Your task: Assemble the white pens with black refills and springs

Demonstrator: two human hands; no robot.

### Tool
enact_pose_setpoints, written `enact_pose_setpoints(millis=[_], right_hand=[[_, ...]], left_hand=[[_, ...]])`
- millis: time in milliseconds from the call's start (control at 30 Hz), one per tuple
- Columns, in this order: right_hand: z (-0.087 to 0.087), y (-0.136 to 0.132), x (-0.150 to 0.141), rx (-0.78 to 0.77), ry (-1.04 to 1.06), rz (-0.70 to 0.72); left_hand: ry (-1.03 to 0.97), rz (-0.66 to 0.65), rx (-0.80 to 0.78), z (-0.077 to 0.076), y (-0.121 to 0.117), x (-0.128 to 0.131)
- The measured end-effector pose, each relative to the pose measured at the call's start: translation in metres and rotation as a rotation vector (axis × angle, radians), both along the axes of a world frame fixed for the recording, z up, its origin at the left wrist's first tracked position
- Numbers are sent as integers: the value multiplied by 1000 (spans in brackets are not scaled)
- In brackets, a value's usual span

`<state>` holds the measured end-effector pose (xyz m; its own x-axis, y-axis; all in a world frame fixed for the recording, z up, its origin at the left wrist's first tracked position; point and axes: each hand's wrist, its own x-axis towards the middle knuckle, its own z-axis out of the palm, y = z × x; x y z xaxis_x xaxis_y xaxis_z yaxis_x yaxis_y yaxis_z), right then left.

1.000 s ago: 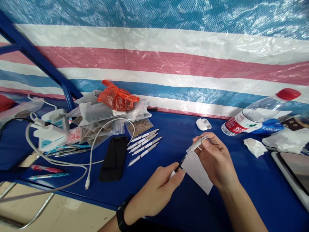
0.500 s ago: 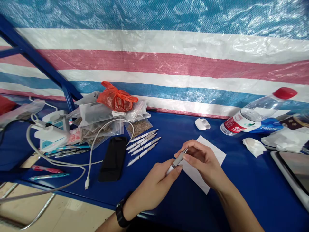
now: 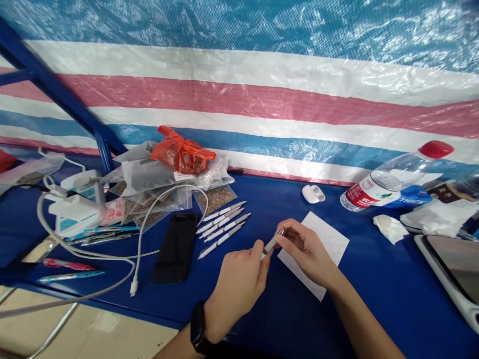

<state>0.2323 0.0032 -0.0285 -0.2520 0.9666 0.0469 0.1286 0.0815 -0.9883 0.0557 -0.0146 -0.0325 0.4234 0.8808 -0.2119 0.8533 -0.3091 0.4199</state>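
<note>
Both my hands hold one white and grey pen [image 3: 270,245] above the blue table [image 3: 374,294]. My left hand [image 3: 237,284], with a black watch on its wrist, is closed round the pen's lower end. My right hand [image 3: 305,252] pinches the upper end with its fingertips. A white sheet of paper [image 3: 325,247] lies flat on the table just right of my hands, partly under my right hand. Several similar white pens [image 3: 223,224] lie in a row on the table left of my hands.
A black phone [image 3: 175,247] and a white cable [image 3: 140,249] lie left of the pens. Plastic bags, an orange bag [image 3: 181,152] and a power strip [image 3: 75,212] crowd the back left. A water bottle [image 3: 396,184], white earbud case [image 3: 313,193], tissue [image 3: 389,227] and tablet [image 3: 449,264] sit right.
The two pen parts, apart with the dark refill showing a second ago, have come together into one pen. My hands have moved left and lower, uncovering the paper.
</note>
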Motion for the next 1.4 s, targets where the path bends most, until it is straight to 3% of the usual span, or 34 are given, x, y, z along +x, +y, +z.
enact_pose_setpoints(millis=[200, 433, 500, 633, 833, 967, 1167, 1333, 1400], right_hand=[[-13, 5, -8, -42, -251, -150], [-1, 11, -1, -125, -47, -93], [-2, 12, -2, -144, -84, -101], [-10, 12, -7, -159, -255, -249], [4, 11, 1, -147, -106, -10], [0, 7, -2, -66, -220, -106], [-4, 1, -7, -189, -242, -175], [3, -4, -4, -8, -91, -17], [3, -5, -6, 10, -113, -34]], left_hand=[[145, -138, -25, 1, 6, 9], [7, -167, 13, 2, 27, -3], [-22, -184, 7, 0, 31, -3], [-46, -192, 2, -10, 29, -1], [-138, -128, 0, -15, 27, -1], [-108, -171, 48, -16, 23, 0], [-24, -167, 155, -19, 12, 6], [-80, -65, 230, -23, 2, 7], [-84, -11, 263, -25, -2, 9]])
